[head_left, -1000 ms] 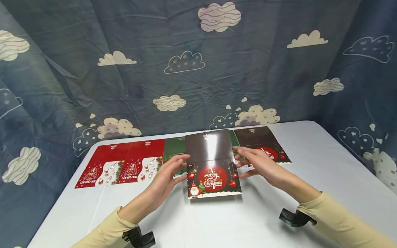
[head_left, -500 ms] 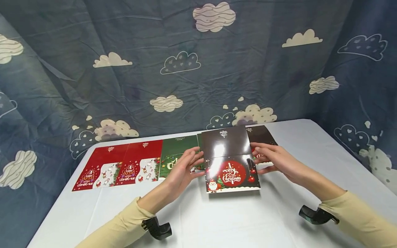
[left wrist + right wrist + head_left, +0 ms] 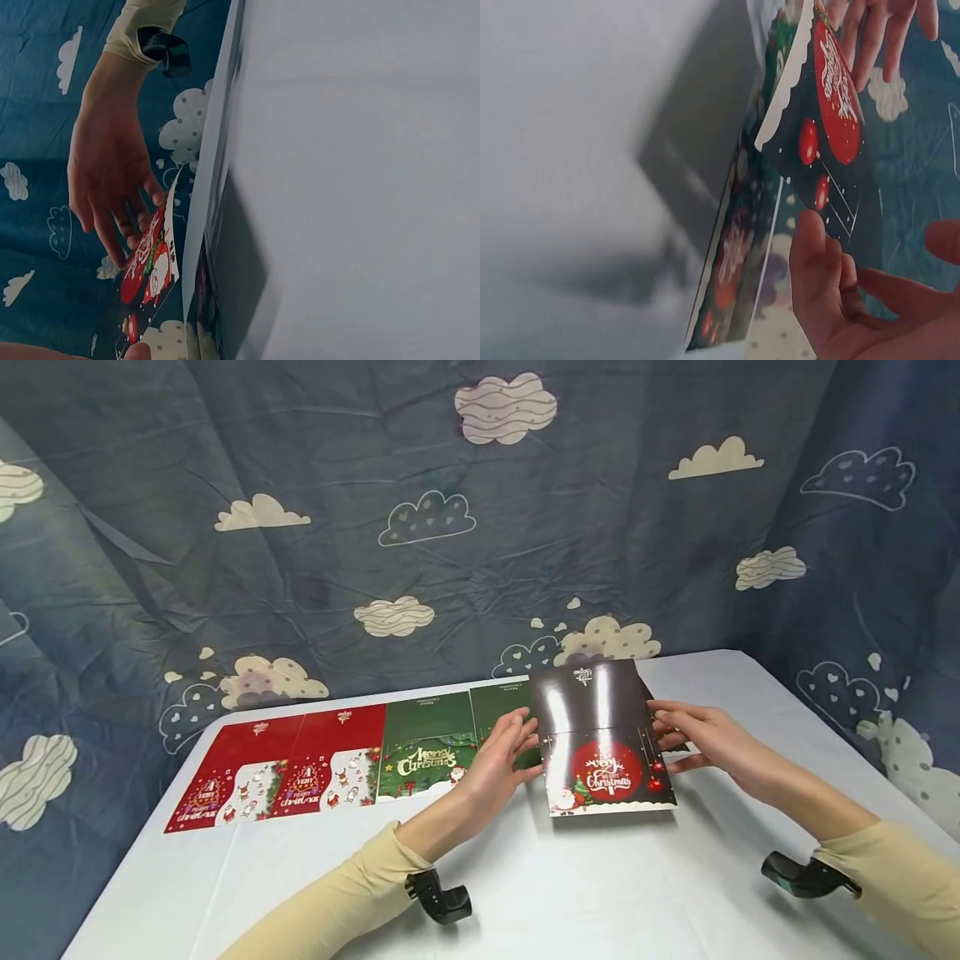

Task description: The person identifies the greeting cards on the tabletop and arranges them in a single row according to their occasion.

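Held up between both hands is a dark brown Christmas card, unfolded flat, with a red ball design on its lower half. My left hand grips its left edge, thumb low and fingers higher up. At the opposite edge my right hand holds it with the fingertips. The wrist views show the card tilted and raised, casting a shadow on the white tabletop. Below it lies another dark card, mostly hidden in the head view.
Side by side along the back of the white table lie two red cards and two green cards, the right green one partly covered by the left hand and held card. Behind the table hangs a dark blue cloth with cloud prints.
Both hands have carried the dark card rightward along the row. The green cards it covered have come into sight, and it now overlaps the dark card at the right end.
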A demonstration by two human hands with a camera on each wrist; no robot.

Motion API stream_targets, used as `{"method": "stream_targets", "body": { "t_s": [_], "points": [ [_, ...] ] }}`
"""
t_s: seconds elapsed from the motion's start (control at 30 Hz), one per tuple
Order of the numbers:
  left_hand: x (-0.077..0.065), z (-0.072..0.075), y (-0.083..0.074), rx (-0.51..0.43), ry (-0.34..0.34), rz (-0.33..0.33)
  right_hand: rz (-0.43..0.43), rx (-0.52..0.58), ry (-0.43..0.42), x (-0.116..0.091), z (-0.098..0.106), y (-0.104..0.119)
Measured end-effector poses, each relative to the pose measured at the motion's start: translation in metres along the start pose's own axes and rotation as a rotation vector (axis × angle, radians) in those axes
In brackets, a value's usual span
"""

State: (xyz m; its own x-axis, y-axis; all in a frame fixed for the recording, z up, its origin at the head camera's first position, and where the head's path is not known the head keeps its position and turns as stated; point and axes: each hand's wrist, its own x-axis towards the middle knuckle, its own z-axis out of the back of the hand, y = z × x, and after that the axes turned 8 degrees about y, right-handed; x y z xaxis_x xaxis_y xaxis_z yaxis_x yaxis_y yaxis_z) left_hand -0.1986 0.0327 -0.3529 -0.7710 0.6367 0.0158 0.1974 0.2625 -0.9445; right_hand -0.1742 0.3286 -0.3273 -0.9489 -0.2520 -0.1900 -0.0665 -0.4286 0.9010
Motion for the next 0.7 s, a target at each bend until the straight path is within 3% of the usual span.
{"method": "stream_targets", "body": {
  "t_s": [0.5,0.7],
  "points": [
    [0.051,-0.028,0.01,-0.055,0.023,-0.02,-0.055,-0.192,-0.082,0.004,0.05,-0.013],
    [0.071,-0.04,0.013,-0.038,-0.009,-0.018,-0.079,-0.218,-0.091,0.007,0.069,-0.02]
  ]
}}
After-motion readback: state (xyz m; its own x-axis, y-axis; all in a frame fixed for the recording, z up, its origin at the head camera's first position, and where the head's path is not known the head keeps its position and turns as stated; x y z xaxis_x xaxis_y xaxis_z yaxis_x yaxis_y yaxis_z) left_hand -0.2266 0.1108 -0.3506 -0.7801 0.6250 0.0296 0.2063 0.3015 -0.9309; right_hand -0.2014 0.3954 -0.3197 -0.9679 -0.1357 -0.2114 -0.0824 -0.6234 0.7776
